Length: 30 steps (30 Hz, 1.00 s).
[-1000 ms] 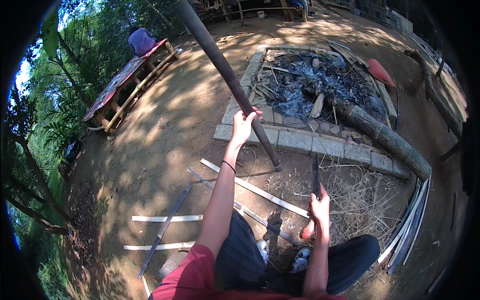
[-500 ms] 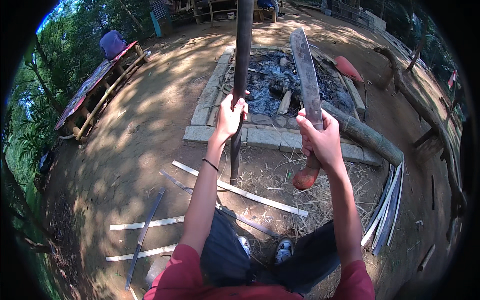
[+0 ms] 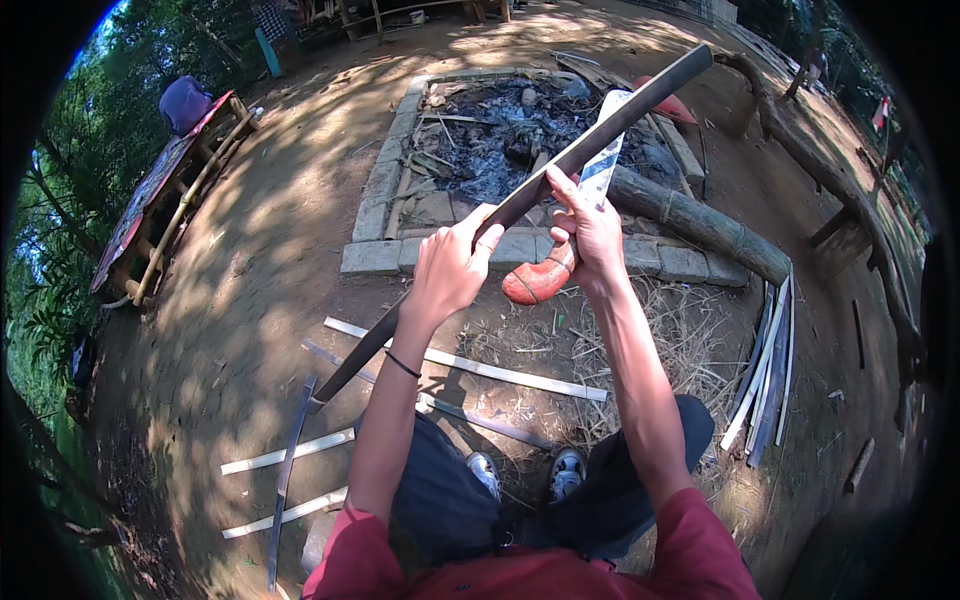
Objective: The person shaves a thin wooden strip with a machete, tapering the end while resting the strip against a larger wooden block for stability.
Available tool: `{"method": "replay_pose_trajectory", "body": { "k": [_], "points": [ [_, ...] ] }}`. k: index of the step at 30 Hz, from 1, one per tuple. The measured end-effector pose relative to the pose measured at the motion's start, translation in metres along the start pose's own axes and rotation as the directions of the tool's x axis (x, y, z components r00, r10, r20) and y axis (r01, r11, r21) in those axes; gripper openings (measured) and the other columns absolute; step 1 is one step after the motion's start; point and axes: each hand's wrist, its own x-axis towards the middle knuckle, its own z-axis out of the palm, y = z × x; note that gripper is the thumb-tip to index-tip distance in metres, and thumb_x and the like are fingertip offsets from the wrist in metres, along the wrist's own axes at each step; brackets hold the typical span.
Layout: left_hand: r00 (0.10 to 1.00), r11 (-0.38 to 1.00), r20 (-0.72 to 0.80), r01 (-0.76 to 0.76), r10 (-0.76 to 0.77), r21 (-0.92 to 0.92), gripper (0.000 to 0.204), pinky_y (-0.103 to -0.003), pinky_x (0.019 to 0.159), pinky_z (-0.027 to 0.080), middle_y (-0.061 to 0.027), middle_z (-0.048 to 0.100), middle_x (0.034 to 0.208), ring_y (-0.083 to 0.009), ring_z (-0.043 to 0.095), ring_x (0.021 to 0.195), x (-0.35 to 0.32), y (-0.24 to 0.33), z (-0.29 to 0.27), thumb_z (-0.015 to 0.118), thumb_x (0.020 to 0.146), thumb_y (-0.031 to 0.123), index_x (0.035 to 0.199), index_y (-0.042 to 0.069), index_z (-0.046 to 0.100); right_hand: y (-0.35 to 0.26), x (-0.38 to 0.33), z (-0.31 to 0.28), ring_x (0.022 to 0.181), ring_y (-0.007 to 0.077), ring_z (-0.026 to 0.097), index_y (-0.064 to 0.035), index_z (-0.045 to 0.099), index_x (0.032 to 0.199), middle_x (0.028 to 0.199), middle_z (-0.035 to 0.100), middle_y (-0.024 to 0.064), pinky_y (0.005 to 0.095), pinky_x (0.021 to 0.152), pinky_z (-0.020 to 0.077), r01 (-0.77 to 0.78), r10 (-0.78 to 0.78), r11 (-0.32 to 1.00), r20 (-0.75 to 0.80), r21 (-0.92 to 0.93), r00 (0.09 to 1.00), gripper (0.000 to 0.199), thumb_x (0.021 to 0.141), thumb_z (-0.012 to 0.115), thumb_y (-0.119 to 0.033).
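Head view: my left hand (image 3: pixel 450 265) grips a dark strip (image 3: pixel 524 198), near left to far right; my right hand (image 3: pixel 592 240) clasps a machete (image 3: pixel 598 176) behind it — a loosened grip could mean a cut.

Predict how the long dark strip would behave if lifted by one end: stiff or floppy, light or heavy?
The dark strip would probably stay stiff: it runs nearly straight past the left hand on both sides. It may feel light for its length, being narrow. Set down, it seems unlikely to roll, as it looks pale-edged, like a split piece.
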Motion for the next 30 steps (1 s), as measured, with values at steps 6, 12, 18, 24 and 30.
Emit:
{"method": "replay_pose_trajectory", "body": {
  "k": [6,12,18,24,30],
  "points": [
    [0.98,0.965,0.178,0.128,-0.088,-0.23,0.035,-0.04,0.063,0.046,-0.014,0.06,0.067,-0.0275,0.064,0.064,0.0,-0.007,0.006,0.057,0.095,0.037,0.118,0.011,0.063,0.022,0.001,-0.031,0.053,0.002,0.04,-0.0088,0.057,0.095,0.075,0.05,-0.0061,0.0193,0.045,0.0362,-0.148,0.109,0.951,0.152,0.271,0.982,0.025,0.086,0.078,-0.017],
    [0.974,0.823,-0.089,0.124,-0.207,-0.554,0.05,-0.022,0.063,0.047,-0.0062,0.067,0.083,-0.0105,0.062,0.068,-0.013,-0.042,0.027,0.035,0.104,0.044,0.129,0.005,0.054,0.036,0.003,-0.031,0.052,0.0054,0.045,-0.0089,0.052,0.095,0.073,0.051,-0.0039,0.0227,0.045,0.0399,-0.056,0.085,0.879,-0.04,0.474,0.996,0.032,0.083,0.081,-0.019],
    [0.833,0.306,0.235,0.424,-0.502,-0.852,0.064,-0.032,0.066,0.056,-0.0153,0.062,0.067,-0.0256,0.064,0.061,-0.089,-0.067,0.062,0.038,0.098,0.058,0.084,-0.001,0.059,0.032,0.004,-0.04,0.048,0.0029,0.044,-0.0043,0.055,0.097,0.07,0.053,-0.0043,0.0216,0.042,0.0391,0.102,-0.018,0.922,-0.22,0.374,0.975,0.034,0.084,0.08,-0.023],
    [0.731,-0.743,0.665,0.359,-0.153,-0.566,0.094,-0.054,0.116,0.026,-0.0225,0.035,0.146,-0.0335,0.034,0.137,-0.084,-0.025,0.127,0.066,0.083,0.059,0.143,-0.005,0.031,0.012,-0.022,-0.052,0.05,0.0036,0.042,-0.0023,0.052,0.103,0.069,0.048,-0.0048,0.0221,0.045,0.0379,0.158,-0.019,0.89,-0.31,0.428,0.95,0.038,0.084,0.081,-0.019],
    [0.811,-0.662,0.272,-0.178,-0.518,-0.728,0.021,-0.04,0.105,0.041,-0.0103,0.06,0.103,-0.0215,0.057,0.103,-0.05,-0.107,0.135,0.064,0.092,0.019,0.103,0.001,0.058,0.017,-0.042,-0.072,0.051,0.004,0.04,-0.0065,0.049,0.1,0.074,0.045,-0.0044,0.0218,0.046,0.0371,0.167,0.032,0.89,-0.424,0.424,0.905,0.036,0.084,0.08,-0.017]
  ]
}}
